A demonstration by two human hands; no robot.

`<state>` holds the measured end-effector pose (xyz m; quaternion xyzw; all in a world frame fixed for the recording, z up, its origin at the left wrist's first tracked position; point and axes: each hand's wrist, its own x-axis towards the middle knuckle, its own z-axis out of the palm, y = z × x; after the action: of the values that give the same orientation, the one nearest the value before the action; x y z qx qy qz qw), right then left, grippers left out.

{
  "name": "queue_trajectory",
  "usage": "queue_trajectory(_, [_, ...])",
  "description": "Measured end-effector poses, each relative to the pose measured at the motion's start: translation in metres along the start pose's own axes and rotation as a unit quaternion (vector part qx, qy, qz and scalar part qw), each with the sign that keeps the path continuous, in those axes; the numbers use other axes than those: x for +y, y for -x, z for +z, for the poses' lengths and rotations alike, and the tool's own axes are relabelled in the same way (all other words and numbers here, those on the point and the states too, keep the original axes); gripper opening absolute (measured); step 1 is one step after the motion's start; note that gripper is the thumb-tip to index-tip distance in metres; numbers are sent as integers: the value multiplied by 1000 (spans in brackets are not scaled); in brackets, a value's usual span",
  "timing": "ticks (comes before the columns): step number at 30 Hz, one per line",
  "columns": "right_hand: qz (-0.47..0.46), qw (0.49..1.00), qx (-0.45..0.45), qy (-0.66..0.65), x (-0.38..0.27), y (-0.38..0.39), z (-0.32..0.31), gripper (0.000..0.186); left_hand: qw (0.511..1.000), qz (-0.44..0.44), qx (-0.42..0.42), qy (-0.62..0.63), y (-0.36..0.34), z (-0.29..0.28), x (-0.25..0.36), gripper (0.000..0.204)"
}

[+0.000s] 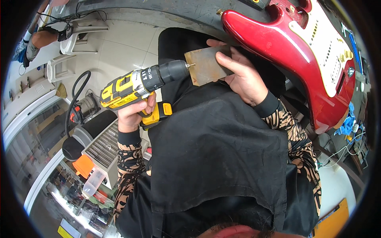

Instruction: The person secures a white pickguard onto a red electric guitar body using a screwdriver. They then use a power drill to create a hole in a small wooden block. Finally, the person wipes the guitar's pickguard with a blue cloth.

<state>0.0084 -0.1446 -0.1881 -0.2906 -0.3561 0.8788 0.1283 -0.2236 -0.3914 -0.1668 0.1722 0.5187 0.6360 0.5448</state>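
My left hand point(137, 113) is wrapped round the grip of a yellow and black cordless drill point(123, 89), its battery below the grip. A thin bit point(191, 64) sticks out of the black chuck, and its tip is at the left edge of a flat grey-brown plate point(206, 65); whether it touches cannot be made out. My right hand point(248, 79) pinches the plate from the right, thumb on top and fingers partly hidden behind. The plate is held above my lap, over the black apron point(218, 146).
A glossy red electric guitar body point(274, 35) with a cream pickguard point(321, 47) lies on the dark workbench point(154, 6), close to my right hand. White plastic chairs point(81, 37) and another person's leg point(41, 39) are far left. A slatted box point(103, 146) and black hose point(75, 95) stand left.
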Motion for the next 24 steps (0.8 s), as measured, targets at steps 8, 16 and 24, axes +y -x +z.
queue_trajectory(8, [50, 998, -25, -27, 0, 0, -2, 52, 1000, 3, -14, -3, -4, -1, 0, 59])
queue_trajectory(16, [89, 994, -58, -36, 1, -2, -6, 54, 1000, -1, -14, -7, -3, -2, 0, 58])
queue_trajectory(24, [129, 985, -50, -101, 8, -4, -8, 45, 1000, 7, -9, -7, -3, -2, 0, 59])
